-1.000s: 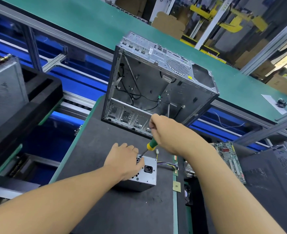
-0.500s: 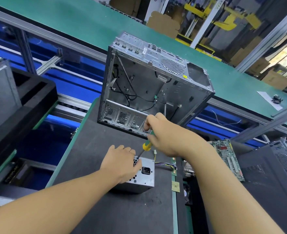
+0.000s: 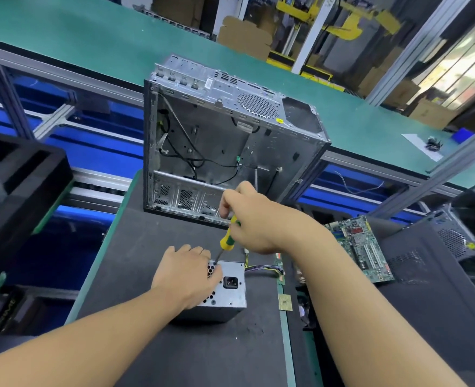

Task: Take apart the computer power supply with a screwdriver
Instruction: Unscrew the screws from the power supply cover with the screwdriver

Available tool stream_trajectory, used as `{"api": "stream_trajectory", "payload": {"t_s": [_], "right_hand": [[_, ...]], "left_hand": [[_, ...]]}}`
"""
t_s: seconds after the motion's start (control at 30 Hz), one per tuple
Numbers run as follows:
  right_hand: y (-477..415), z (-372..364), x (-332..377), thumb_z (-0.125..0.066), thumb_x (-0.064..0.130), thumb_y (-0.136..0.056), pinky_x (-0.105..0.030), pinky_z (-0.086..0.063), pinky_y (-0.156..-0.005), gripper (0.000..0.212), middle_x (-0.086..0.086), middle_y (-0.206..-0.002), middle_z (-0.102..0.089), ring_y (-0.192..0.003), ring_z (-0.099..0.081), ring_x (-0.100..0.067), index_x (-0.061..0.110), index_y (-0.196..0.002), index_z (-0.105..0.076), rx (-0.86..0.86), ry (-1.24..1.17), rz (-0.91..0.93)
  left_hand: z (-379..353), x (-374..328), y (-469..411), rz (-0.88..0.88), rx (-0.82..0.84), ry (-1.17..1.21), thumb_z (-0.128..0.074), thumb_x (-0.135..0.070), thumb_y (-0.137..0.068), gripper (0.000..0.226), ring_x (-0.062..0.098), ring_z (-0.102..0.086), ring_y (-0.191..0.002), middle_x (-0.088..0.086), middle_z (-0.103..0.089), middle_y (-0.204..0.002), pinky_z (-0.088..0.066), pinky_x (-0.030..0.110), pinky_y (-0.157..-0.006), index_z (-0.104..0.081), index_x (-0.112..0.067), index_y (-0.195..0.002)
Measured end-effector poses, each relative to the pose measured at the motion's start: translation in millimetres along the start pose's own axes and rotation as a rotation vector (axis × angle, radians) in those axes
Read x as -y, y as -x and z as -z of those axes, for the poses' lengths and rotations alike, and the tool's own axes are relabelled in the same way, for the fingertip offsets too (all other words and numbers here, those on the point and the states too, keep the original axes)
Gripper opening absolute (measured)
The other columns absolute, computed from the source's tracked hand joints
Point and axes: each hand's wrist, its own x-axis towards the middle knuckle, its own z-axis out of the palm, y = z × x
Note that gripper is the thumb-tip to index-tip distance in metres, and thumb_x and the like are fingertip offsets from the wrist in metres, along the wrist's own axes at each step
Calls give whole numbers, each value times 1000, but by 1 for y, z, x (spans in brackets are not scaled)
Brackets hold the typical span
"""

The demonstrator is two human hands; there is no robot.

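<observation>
A small silver power supply (image 3: 232, 294) with a black socket and a vented face stands on the dark mat. My left hand (image 3: 187, 275) lies over its left top side and holds it steady, covering much of the vent. My right hand (image 3: 254, 219) grips the yellow-green handle of a screwdriver (image 3: 226, 240). The shaft slants down to the left and its tip meets the upper edge of the supply's face, next to my left fingers. A bundle of coloured wires (image 3: 261, 267) trails from the supply to the right.
An open, gutted computer case (image 3: 230, 129) stands on the mat just behind my hands. A green motherboard (image 3: 362, 247) and a black case panel (image 3: 426, 275) lie to the right. A black foam tray (image 3: 21, 185) sits at left. A green conveyor (image 3: 91, 37) runs behind.
My right hand has shifted slightly on the screwdriver, its fingers now higher on the handle, with the tip staying at the supply's upper edge. My left hand keeps its hold.
</observation>
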Motion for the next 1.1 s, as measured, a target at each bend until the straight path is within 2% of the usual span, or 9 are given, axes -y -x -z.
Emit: {"api": "stream_trajectory", "payload": {"t_s": [0.17, 0.23, 0.3, 0.4, 0.6, 0.73, 0.93, 1.03, 1.1], "right_hand": [[-5, -13, 2, -37, 38, -102, -39, -39, -67, 24, -7, -103, -51, -80, -47, -33, 15, -108, -42, -179, 125, -97], [-7, -15, 1, -43, 30, -102, -41, -45, -68, 18, -7, -98, -50, -82, -54, -35, 14, -108, -40, -203, 140, -62], [-7, -12, -1, -50, 19, -97, -43, -51, -72, 18, -6, -105, -43, -78, -56, -34, 14, -111, -40, -183, 129, -47], [-4, -6, -1, -48, 13, -90, -38, -43, -71, 19, -2, -111, -33, -84, -46, -26, 19, -107, -43, -111, -47, -14], [-7, -15, 2, -41, 32, -101, -42, -49, -74, 19, -7, -103, -51, -80, -55, -33, 14, -108, -43, -230, 10, -108], [-9, -16, -3, -50, 19, -98, -46, -53, -76, 16, -10, -107, -46, -75, -57, -35, 12, -109, -42, -222, 31, -100], [-6, -14, 2, -43, 13, -96, -45, -53, -75, 15, -9, -114, -35, -63, -52, -31, 12, -110, -42, -198, -53, -111], [-3, -16, 8, -41, 19, -98, -43, -51, -73, 14, -10, -112, -41, -71, -51, -32, 12, -110, -41, -204, -40, -91], [-2, -19, 11, -37, 28, -102, -41, -45, -65, 15, -8, -97, -50, -74, -51, -31, 13, -103, -38, -250, -55, -70]], "left_hand": [[2, -1, 1, -2, 4, -17, -13, -59, -91, 60, 15, -53, -106, -10, -63, -113, -36, 37, -88, -60, -29, -113], [3, -1, 1, 1, 8, -17, -14, -58, -92, 58, 15, -53, -106, -10, -63, -113, -36, 37, -88, -60, -29, -113], [4, -2, 1, 4, 17, -16, -15, -58, -92, 58, 15, -52, -107, -11, -62, -114, -36, 37, -88, -59, -29, -115], [6, -1, 2, 1, 20, -23, -15, -56, -92, 55, 16, -52, -105, -10, -62, -112, -35, 36, -87, -59, -28, -112], [7, -2, 3, 8, 23, -24, -19, -56, -95, 49, 14, -52, -103, -11, -61, -108, -35, 35, -84, -58, -30, -106], [7, -2, 2, 6, 21, -16, -18, -56, -94, 49, 14, -52, -103, -11, -62, -108, -36, 35, -88, -58, -30, -106], [8, -2, 2, 3, 27, 4, -18, -55, -94, 49, 13, -51, -104, -12, -61, -110, -36, 35, -89, -58, -30, -109], [8, -3, 4, 2, 0, 25, -20, -54, -95, 49, 12, -50, -107, -13, -59, -113, -34, 35, -91, -59, -30, -113], [7, -5, 6, 6, -39, -8, -19, -55, -94, 51, 12, -48, -106, -13, -56, -110, -32, 36, -91, -59, -30, -112]]}}
